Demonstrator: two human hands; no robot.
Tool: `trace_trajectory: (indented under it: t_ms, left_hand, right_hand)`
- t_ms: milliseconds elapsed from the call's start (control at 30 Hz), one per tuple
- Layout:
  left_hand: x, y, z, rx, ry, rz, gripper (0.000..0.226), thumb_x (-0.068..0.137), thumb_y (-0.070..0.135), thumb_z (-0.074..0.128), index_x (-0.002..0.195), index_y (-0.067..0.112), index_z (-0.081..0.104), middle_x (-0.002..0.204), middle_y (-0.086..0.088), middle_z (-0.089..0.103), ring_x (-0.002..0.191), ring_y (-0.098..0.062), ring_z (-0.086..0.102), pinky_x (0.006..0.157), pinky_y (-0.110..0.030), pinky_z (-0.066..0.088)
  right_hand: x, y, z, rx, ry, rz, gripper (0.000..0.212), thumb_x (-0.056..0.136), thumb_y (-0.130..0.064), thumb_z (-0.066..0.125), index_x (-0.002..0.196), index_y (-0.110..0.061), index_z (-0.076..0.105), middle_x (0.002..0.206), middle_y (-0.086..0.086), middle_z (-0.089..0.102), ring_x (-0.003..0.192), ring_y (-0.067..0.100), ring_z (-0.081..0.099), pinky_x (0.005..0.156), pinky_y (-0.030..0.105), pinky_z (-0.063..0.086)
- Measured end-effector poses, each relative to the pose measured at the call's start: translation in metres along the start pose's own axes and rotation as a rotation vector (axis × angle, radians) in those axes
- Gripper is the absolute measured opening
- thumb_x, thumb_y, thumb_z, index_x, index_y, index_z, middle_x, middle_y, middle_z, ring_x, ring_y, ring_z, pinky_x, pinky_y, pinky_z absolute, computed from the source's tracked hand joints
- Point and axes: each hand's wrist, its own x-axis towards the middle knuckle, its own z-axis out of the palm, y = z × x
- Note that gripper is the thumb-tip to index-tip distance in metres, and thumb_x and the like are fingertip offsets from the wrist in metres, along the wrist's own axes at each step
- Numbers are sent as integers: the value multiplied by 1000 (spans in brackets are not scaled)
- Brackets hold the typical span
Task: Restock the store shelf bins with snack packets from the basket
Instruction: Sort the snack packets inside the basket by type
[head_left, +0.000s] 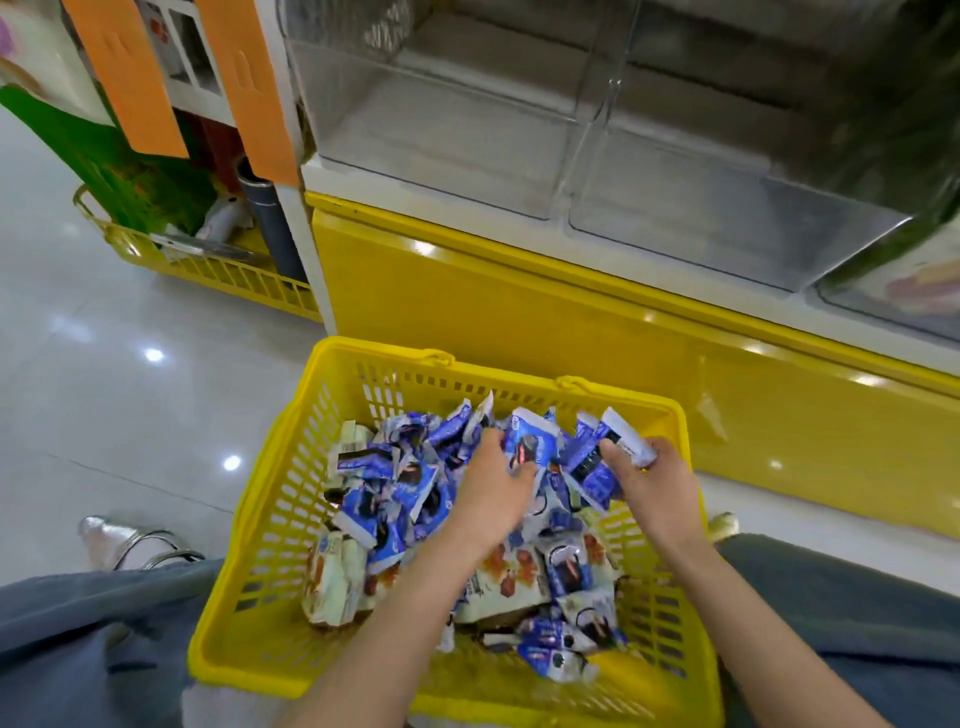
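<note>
The yellow basket (415, 359) sits on the floor (104, 374) below the clear shelf bins (467, 130), heaped with blue-and-white snack packets (395, 483). Near the basket's far edge, the left grip (493, 483) pinches a blue packet (531, 446). At the far right corner, the right grip (649, 483) clutches a small bunch of packets (621, 435).

A silver shoe (111, 540) rests on the glossy floor (104, 389) near a far yellow basket (208, 270).

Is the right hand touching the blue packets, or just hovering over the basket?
Touching. The head view shows the right hand with its fingers curled round a bunch of blue packets inside the basket.
</note>
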Motion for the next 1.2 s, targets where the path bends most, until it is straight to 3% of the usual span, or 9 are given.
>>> trace_trajectory:
  t_ms: [67, 200, 333, 533, 700, 800, 933, 1067, 1200]
  left_hand:
    - [15, 10, 28, 71, -98, -39, 37, 96, 17, 47, 130, 9, 35, 101, -14, 58, 79, -26, 58, 56, -28, 39]
    - [39, 19, 65, 282, -203, -36, 45, 96, 14, 47, 136, 1, 31, 134, -19, 43, 117, -33, 48, 90, -39, 42]
    - [38, 19, 62, 353, -229, 76, 44, 98, 13, 42, 140, 8, 30, 141, -13, 35, 117, -30, 47, 93, -38, 41]
    - [-12, 1, -25, 321, 192, 409, 29, 96, 21, 43, 124, 26, 47, 119, 14, 45, 97, 3, 46, 85, -16, 36]
    - [-38, -58, -126, 458, 651, 290, 28, 90, 4, 51, 117, 8, 52, 113, -10, 52, 106, -25, 48, 88, -36, 39]
    - [-41, -95, -158, 442, 647, 39, 27, 93, 7, 46, 118, 2, 52, 113, -20, 55, 105, -39, 50, 89, -46, 38]
    - [-48, -124, -159, 351, 479, -94, 25, 100, 29, 29, 89, 14, 46, 71, -6, 54, 80, -37, 57, 66, -39, 38]
    - [-51, -126, -152, 251, 544, -44, 27, 99, 35, 29, 83, 16, 41, 64, 1, 49, 63, -23, 48, 58, -34, 30]
    - [-49, -129, -152, 212, 563, -48, 30, 99, 36, 29, 84, 14, 43, 66, 2, 51, 64, -21, 49, 59, -33, 30]
  right_hand:
    - [19, 18, -1, -60, -38, 109, 28, 90, -34, 60, 91, -9, 46, 69, 4, 49, 74, 30, 54, 63, 40, 47]
    - [45, 44, 5, -151, -147, 260, 32, 94, -17, 52, 116, 6, 51, 104, 26, 61, 98, 37, 59, 79, 41, 47]
    - [53, 43, 1, -225, -272, 246, 40, 96, -9, 45, 135, 1, 38, 136, 19, 48, 118, 33, 51, 87, 31, 41]
    - [16, -6, 21, -164, -82, -273, 26, 98, -13, 43, 123, -10, 49, 125, 3, 55, 99, 12, 55, 77, 23, 43]
    - [-38, -33, 83, -201, -412, -475, 30, 99, -22, 41, 129, -18, 44, 127, -2, 49, 93, 10, 56, 77, 22, 45]
    - [-62, -39, 124, -279, -646, -465, 41, 100, -26, 42, 139, -18, 33, 141, 1, 38, 119, 16, 48, 98, 29, 42]
    - [-85, -48, 175, -260, -810, -319, 62, 98, -35, 45, 149, -14, 16, 154, 3, 21, 141, 18, 24, 113, 31, 25]
    - [-87, -59, 210, -318, -756, -224, 79, 92, -45, 51, 148, -4, 12, 154, 12, 17, 143, 24, 16, 117, 35, 21]
    - [-81, -65, 226, -317, -631, -174, 68, 89, -37, 59, 140, -5, 27, 142, 12, 35, 133, 24, 33, 109, 32, 32]
